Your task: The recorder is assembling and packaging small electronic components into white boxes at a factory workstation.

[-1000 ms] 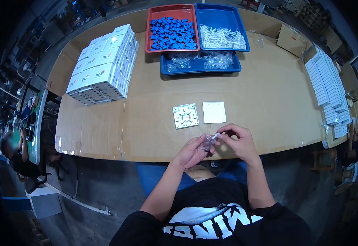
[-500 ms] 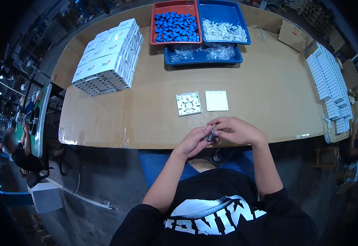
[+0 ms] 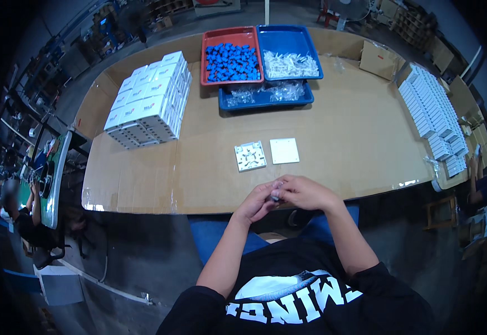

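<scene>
At the near edge of the table, my left hand [image 3: 254,206] and my right hand [image 3: 305,192] meet with their fingertips closed together. Between them is a small, shiny greyish thing [image 3: 275,197], possibly a little plastic bag, mostly covered by the fingers. Just beyond my hands lies a square white plastic box base [image 3: 251,157], its inner side up, with dark slots and fittings showing. To its right, and apart from it, a flat square white cover [image 3: 284,151] rests on the table.
White boxes [image 3: 146,103] are stacked at the left. A red tray [image 3: 203,75] of blue parts and a blue tray [image 3: 315,58] of white pieces stand at the back, above a lower blue tray [image 3: 266,106] with clear bags. White parts [image 3: 433,114] line the right edge.
The view has tilted up, so the table sits lower in the picture. My hands stay together, fingers closing further over the small greyish thing. The box base and cover have not moved on the table.
</scene>
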`<state>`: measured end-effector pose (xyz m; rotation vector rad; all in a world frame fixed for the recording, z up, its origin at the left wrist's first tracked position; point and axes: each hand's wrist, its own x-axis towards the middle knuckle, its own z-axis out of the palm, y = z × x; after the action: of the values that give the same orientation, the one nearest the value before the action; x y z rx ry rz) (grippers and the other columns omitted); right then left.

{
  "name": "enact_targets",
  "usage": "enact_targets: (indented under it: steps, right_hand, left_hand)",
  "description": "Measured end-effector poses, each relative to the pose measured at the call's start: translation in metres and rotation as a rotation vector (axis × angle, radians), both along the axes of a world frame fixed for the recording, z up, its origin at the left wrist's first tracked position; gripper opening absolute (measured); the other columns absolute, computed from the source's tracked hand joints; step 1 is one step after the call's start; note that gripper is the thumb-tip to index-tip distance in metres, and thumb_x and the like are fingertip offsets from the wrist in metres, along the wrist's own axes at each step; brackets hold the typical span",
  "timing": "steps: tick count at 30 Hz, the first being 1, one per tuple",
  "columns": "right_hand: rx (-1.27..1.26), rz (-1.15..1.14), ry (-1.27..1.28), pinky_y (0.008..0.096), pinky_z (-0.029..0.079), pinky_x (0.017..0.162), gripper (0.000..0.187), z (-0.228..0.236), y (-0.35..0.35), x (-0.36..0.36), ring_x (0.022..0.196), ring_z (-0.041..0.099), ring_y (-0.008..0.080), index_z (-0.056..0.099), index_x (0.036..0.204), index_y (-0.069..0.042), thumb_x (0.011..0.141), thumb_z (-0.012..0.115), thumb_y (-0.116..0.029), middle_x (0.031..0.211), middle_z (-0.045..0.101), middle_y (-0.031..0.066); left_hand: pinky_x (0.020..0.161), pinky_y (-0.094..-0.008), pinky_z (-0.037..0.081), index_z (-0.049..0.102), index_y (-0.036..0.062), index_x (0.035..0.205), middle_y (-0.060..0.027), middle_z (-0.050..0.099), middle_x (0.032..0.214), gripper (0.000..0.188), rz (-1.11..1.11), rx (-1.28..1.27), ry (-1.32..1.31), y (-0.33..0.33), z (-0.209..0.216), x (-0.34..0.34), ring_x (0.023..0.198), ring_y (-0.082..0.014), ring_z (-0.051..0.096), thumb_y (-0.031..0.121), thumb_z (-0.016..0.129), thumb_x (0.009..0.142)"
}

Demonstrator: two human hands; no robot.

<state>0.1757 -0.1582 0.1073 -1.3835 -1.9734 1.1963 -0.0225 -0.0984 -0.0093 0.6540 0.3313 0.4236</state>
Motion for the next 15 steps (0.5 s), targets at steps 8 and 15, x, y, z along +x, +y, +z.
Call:
enact_targets:
  steps: [8, 15]
  right_hand:
    - [-0.139, -0.064, 0.085, 0.0352, 0.054, 0.088, 0.034, 0.018, 0.012, 0.006, 0.096, 0.069, 0.0216, 0.072, 0.113, 0.003, 0.107, 0.058, -0.027, 0.119, 0.070, 0.0143]
    - [0.075, -0.299, 0.107, 0.0302, 0.054, 0.088, 0.026, 0.027, 0.091, 0.086, 0.095, 0.068, 0.0137, 0.073, 0.116, 0.001, 0.104, 0.063, -0.019, 0.105, 0.076, 0.0067]
  left_hand:
    - [0.093, -0.0357, 0.054, 0.055, 0.0018, 0.136, -0.0093, 0.066, 0.112, 0.047, 0.038, -0.048, -0.044, -0.003, 0.009, 0.004, 0.098, -0.0193, 0.065, 0.039, 0.052, 0.108]
    - [0.091, -0.0348, 0.053, 0.049, -0.0032, 0.144, -0.0096, 0.068, 0.114, 0.059, 0.006, -0.284, -0.278, 0.001, 0.019, 0.002, 0.094, -0.0198, 0.065, 0.045, 0.037, 0.112]
